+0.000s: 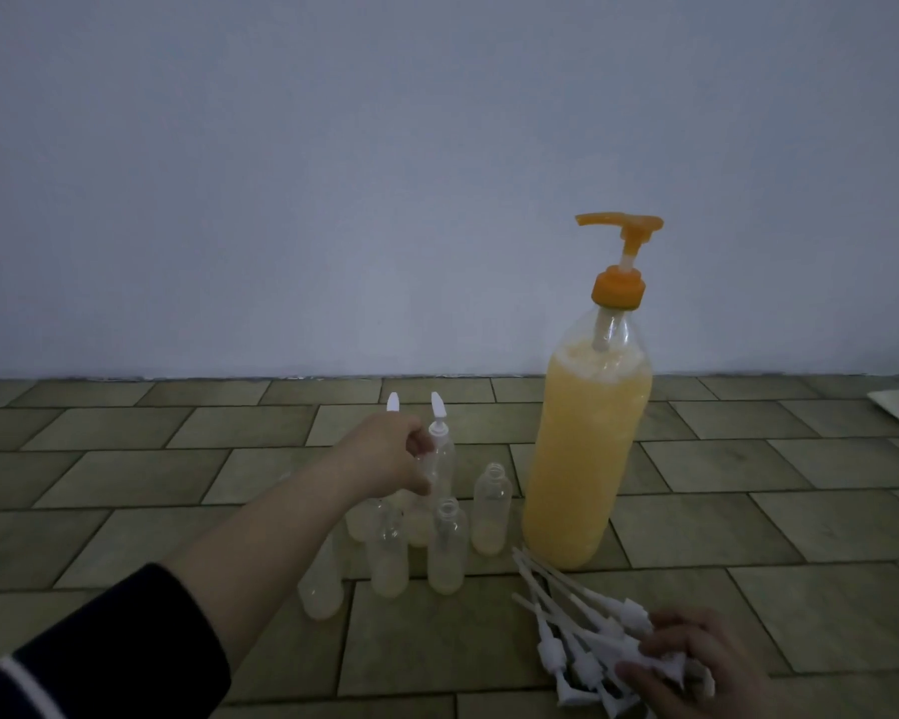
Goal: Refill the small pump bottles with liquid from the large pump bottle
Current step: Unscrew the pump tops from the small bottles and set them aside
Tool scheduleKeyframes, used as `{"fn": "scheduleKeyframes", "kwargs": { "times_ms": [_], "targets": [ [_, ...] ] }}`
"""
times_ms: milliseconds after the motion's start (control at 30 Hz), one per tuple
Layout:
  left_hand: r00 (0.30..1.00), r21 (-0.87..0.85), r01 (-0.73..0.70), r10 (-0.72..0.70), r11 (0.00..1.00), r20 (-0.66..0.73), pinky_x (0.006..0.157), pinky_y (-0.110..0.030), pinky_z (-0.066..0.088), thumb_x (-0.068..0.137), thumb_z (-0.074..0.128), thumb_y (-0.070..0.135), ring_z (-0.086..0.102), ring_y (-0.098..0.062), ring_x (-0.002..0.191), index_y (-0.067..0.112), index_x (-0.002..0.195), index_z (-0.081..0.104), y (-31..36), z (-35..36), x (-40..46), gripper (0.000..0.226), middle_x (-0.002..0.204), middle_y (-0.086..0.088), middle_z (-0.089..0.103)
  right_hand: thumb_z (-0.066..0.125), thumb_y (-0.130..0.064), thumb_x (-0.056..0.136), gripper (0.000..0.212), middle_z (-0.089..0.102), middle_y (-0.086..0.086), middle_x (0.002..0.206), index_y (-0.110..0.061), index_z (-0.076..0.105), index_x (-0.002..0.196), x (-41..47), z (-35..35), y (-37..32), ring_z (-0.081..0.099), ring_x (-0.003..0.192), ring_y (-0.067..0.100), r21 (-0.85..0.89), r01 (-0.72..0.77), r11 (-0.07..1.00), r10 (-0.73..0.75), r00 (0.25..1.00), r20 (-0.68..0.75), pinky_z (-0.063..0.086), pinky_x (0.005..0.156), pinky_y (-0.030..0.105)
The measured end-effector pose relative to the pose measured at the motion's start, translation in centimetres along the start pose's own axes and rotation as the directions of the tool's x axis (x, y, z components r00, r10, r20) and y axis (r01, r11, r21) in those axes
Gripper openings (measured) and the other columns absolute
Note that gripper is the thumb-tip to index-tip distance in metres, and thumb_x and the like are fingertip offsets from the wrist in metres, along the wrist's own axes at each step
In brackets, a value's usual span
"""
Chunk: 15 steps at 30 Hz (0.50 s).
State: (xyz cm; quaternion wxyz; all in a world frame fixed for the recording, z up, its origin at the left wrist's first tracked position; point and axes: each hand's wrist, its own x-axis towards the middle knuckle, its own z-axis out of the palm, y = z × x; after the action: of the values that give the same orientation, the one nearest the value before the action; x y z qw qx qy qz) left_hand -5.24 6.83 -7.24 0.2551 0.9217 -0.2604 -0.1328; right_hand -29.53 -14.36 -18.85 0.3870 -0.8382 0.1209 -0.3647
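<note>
the left hand (385,454) grips a capped small bottle (439,467) at the far side of the small bottles, left of the large pump bottle (587,459). the right hand (696,661) holds loose pump heads (582,640) on the floor (748,511).

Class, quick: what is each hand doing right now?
Left hand: grips a small bottle with its pump on.
Right hand: holds a bunch of loose white pumps.

A tiled floor (177,459) meets a plain pale wall (333,173) behind.
</note>
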Motion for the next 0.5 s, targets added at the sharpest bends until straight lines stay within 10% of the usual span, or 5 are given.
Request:
{"fn": "scheduleKeyframes", "kwargs": {
  "times_ms": [200,500],
  "targets": [
    [0.889,-0.137,0.1,-0.151,0.985,-0.432,0.056,-0.025,0.043,0.082,0.061,0.023,0.056,-0.015,0.07,0.012,0.08,0.06,-0.9,-4.9,-0.9,0.011,0.082,0.0,0.061,0.05,-0.083,0.066,0.043,0.056,-0.025,0.099,-0.041,0.058,0.074,0.7,0.1,-0.6,0.056,0.081,-0.011,-0.027,0.069,0.997,-0.07,0.997,-0.03,0.039,0.067,0.001],
    [0.969,0.236,0.182,-0.215,0.955,0.121,0.097,-0.038,0.046,0.063,0.078,0.043,0.055,-0.015,0.109,0.027,0.122,0.056,-3.7,-4.5,3.6,0.064,0.121,0.007,0.059,0.061,-0.066,0.07,0.031,0.057,-0.025,0.095,-0.036,0.06,0.064,1.6,-0.2,-0.5,0.057,0.084,-0.007,-0.063,0.173,0.983,-0.175,0.984,-0.027,0.044,0.075,0.013]
  ]
}}
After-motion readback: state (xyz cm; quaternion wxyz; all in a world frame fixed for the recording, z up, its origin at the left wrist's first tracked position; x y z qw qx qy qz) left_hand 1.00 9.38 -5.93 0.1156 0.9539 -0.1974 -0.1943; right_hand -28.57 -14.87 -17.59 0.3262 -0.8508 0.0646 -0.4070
